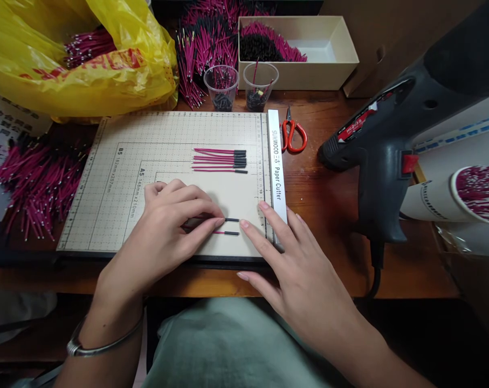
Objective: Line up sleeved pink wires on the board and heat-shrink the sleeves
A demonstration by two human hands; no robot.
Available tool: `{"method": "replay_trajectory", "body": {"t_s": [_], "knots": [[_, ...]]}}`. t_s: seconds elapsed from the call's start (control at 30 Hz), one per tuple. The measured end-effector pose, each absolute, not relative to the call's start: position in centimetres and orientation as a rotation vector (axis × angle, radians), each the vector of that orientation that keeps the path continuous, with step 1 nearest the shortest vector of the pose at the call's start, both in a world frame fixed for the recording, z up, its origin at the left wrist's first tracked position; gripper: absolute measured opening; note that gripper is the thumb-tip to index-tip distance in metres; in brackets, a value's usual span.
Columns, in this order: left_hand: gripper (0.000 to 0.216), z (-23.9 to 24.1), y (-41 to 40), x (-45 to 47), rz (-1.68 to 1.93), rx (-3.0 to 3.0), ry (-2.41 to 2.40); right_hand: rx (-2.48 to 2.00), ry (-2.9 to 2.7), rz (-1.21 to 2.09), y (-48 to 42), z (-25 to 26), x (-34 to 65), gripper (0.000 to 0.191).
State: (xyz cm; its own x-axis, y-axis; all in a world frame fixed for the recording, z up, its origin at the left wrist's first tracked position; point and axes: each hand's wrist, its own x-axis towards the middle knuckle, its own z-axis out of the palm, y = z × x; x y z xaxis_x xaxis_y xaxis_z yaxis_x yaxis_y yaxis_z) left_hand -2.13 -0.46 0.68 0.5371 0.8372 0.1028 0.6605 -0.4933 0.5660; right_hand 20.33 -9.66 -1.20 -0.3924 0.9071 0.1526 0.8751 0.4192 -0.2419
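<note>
My left hand (pixel 173 221) lies palm-down on the beige paper-cutter board (pixel 118 183), fingers together pressing on two pink wires with black sleeve ends (pixel 231 226). Only the wires' right ends show past my fingertips. My right hand (pixel 293 258) rests at the board's lower right corner, fingers spread and stretched out, the index tip just right of the black sleeves. A neat row of several pink wires with black ends (pixel 222 160) lies higher on the board.
A black heat gun (pixel 384 145) stands at the right. Red scissors (pixel 293 134) lie beside the cutter rail (pixel 277 161). Two clear cups (pixel 240 86), a cardboard box (pixel 329 48), a yellow bag (pixel 86 59) and loose wire piles (pixel 38 183) surround the board. A paper cup (pixel 466 196) holds wires.
</note>
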Motion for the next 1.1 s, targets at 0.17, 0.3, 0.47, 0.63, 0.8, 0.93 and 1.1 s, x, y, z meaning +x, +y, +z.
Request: {"method": "replay_trajectory", "body": {"t_s": [0.17, 0.3, 0.47, 0.63, 0.8, 0.93, 1.1], "knots": [[0.016, 0.4, -0.5, -2.2, 0.544, 2.328, 1.187, -1.561, -2.42, 0.187, -9.6, -1.3, 20.3, 0.057], [0.016, 0.3, -0.5, -2.2, 0.556, 2.329, 1.179, -1.559, -2.421, 0.193, -9.5, -1.2, 20.4, 0.058], [0.011, 0.4, -0.4, -2.2, 0.521, 2.311, 1.196, -1.557, -2.415, 0.197, -9.5, -1.2, 20.3, 0.057], [0.009, 0.7, -0.4, -2.1, 0.469, 2.264, 1.218, -1.549, -2.413, 0.189, -9.5, -1.3, 20.3, 0.055], [0.011, 1.0, -0.1, -2.2, 0.454, 2.245, 1.229, -1.551, -2.421, 0.185, -9.6, -1.1, 20.6, 0.057], [0.018, 1.3, 0.8, -1.8, 0.467, 2.277, 1.311, -1.556, -2.39, 0.262, -8.9, -0.6, 21.0, 0.067], [0.02, 2.5, 2.7, 0.1, 0.366, 2.414, 1.531, -1.586, -2.37, 0.234, -6.8, 0.0, 21.1, 0.067]]}}
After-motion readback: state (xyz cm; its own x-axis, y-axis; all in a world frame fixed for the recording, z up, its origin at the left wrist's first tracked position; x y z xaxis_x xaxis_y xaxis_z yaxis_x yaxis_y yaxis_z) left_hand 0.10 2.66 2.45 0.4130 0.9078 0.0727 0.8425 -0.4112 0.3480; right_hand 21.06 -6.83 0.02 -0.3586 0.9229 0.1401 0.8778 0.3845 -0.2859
